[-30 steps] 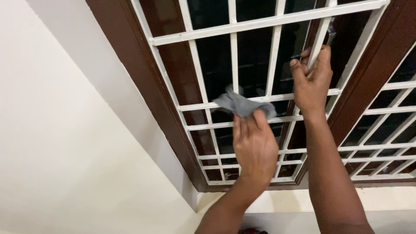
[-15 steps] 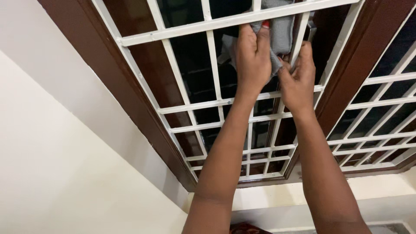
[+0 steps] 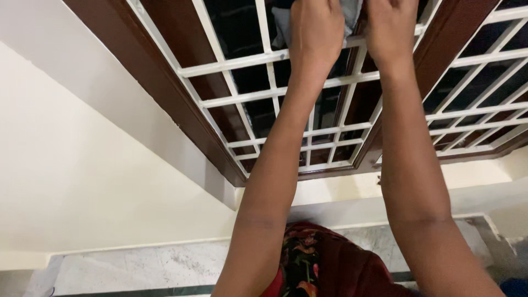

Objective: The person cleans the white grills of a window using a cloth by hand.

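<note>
Both hands reach up to the white window grille [image 3: 242, 99]: the left hand [image 3: 316, 27] presses a grey cloth [image 3: 351, 12] against the bars, while the right hand [image 3: 391, 25] sits just beside it. Fingertips are cut off at the top edge, so neither grip can be told. Most of the cloth is hidden.

Viewpoint: head-worn camera, the only view.
Facing: along raised forearms toward a white window grille [image 3: 247, 99].
Distance: close.
</note>
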